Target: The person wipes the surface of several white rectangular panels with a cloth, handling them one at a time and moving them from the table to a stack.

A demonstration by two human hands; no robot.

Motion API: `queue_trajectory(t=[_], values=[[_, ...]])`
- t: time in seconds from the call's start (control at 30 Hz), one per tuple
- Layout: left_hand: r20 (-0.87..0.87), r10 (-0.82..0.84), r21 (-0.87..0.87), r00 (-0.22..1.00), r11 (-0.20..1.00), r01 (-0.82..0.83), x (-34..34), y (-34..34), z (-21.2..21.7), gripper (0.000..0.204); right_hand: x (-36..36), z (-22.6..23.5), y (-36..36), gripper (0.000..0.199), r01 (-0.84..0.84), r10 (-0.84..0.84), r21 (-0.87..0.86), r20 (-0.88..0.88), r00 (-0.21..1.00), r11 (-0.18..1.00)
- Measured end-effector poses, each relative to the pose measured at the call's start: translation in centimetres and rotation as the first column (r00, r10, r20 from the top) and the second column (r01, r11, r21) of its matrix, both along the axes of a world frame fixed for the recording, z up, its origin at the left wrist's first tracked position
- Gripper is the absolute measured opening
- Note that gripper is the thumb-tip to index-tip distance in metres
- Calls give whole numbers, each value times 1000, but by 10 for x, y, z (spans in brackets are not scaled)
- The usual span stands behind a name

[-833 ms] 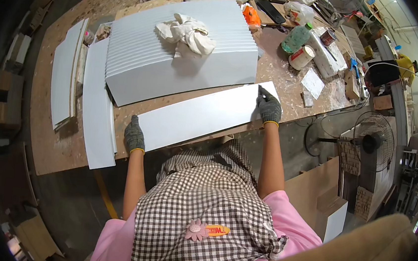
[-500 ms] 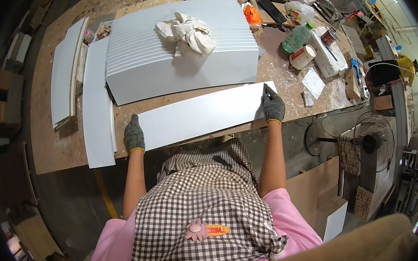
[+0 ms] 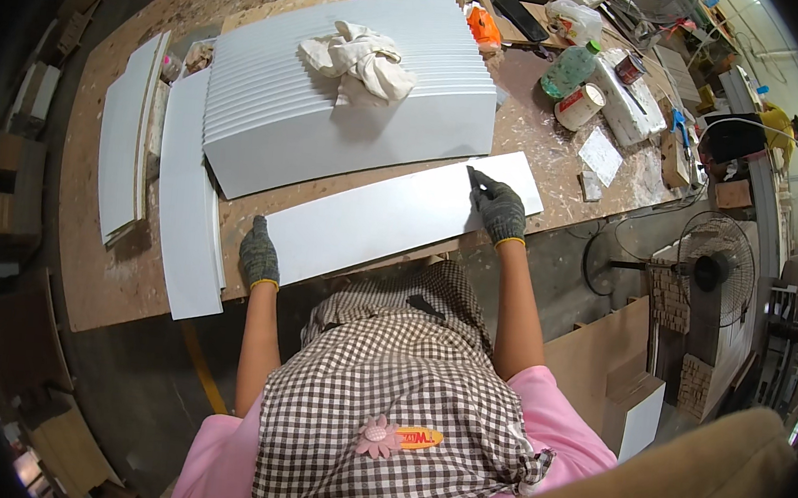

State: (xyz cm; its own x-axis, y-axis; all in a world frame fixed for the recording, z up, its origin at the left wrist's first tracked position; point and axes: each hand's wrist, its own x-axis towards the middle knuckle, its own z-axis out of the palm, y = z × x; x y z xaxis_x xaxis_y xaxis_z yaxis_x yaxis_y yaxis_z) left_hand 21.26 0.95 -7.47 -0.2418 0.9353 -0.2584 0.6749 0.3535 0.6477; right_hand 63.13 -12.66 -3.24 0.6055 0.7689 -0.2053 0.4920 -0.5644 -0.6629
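A long white board [image 3: 394,201] lies along the near edge of the worktable. My left hand [image 3: 259,254], in a dark grey knitted glove, grips its left end. My right hand [image 3: 500,210], gloved the same way, is closed around a small dark tool [image 3: 472,177] whose tip meets the board's face right of the middle. Fingers hide most of that tool, so its exact kind does not show. Just behind the board stands a large stack of white boards [image 3: 350,155], with a crumpled white cloth [image 3: 363,61] on top.
More white boards [image 3: 189,202] lie at left, partly past the table [image 3: 96,289] edge. At the right are a green bottle [image 3: 569,69], a white can [image 3: 579,107], a wrapped white block [image 3: 631,113] and paper scraps [image 3: 601,158]. A fan [image 3: 708,272] stands beyond the right edge.
My right hand has slid left along the board with the small dark tool, away from the board's right end. My left hand stays at the left end.
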Motion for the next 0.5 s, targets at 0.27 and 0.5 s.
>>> queue_trajectory(t=[0.27, 0.5], values=[[-23, -20, -62, 1000, 998, 18, 0, 2, -1, 57, -64, 7, 15, 34, -201, 212, -69, 225, 951, 977], [99, -90, -150, 991, 983, 105, -23, -1, -30, 55, -78, 10, 16, 37, 2, -4, 18, 113, 994, 1000]])
